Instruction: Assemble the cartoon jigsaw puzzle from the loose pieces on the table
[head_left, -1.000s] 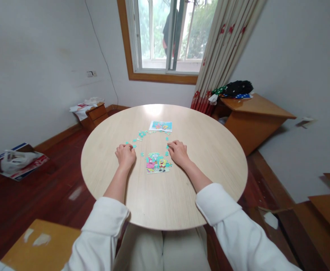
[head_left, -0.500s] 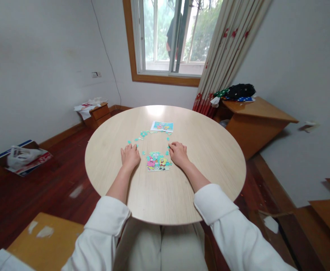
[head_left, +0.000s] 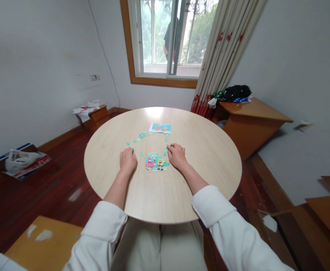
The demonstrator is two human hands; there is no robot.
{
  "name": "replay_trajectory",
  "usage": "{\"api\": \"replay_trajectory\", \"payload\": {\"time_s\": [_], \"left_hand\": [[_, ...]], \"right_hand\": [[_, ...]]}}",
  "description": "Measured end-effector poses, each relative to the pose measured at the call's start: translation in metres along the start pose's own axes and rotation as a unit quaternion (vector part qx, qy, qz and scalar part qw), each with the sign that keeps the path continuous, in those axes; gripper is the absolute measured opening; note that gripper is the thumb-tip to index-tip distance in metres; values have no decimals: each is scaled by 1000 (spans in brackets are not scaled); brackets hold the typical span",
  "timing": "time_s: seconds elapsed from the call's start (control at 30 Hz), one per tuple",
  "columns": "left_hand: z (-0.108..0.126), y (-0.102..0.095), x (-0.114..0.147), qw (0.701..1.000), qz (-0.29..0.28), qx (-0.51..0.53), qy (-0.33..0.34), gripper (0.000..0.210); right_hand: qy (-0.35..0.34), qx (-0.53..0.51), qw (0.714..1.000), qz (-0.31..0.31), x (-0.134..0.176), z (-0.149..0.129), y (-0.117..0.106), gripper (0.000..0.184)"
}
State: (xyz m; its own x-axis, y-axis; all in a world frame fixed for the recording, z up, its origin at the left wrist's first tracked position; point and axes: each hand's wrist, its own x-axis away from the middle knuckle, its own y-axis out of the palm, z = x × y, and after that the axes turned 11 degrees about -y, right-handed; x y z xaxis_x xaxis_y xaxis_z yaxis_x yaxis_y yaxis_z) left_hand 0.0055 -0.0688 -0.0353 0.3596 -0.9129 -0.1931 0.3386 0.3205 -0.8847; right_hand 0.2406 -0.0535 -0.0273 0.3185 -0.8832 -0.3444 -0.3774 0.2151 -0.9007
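A partly joined jigsaw puzzle [head_left: 156, 162] with cartoon figures, one pink and one yellow, lies on the round table between my hands. To its left, my left hand [head_left: 128, 159] rests with curled fingers, and a small teal puzzle piece [head_left: 134, 149] shows at its fingertips. My right hand [head_left: 177, 155] lies to the right of the puzzle, fingers bent together, forefinger and thumb at another teal piece [head_left: 166, 148]. Loose pieces [head_left: 142, 135] form an arc beyond the puzzle. Behind them lies a printed reference picture [head_left: 160, 128]. My fingers partly hide both pieces.
The pale round table [head_left: 210, 150] has its near edge at my lap. A wooden desk [head_left: 255, 124] with dark cloth on it stands at the right. At the left are a small cabinet [head_left: 98, 114] and a yellowish board [head_left: 40, 241]. A person [head_left: 169, 37] is outside the window.
My left hand has curled in and drawn slightly toward me, with a teal puzzle piece moving along at its fingertips. My right hand is nearly unmoved. The view has shifted slightly.
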Motion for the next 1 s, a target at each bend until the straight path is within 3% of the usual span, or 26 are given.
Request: {"api": "replay_trajectory", "payload": {"time_s": [0.53,0.73,1.0], "left_hand": [[6,1,7,998,4,22,57,38],[18,-2,31,993,37,28,107,37],[20,-3,71,985,33,40,163,35]], "right_hand": [[-17,21,999,18,26,-16,-4,39],[-40,22,999,0,42,-30,-9,40],[-62,11,998,-5,59,-44,-12,42]]}}
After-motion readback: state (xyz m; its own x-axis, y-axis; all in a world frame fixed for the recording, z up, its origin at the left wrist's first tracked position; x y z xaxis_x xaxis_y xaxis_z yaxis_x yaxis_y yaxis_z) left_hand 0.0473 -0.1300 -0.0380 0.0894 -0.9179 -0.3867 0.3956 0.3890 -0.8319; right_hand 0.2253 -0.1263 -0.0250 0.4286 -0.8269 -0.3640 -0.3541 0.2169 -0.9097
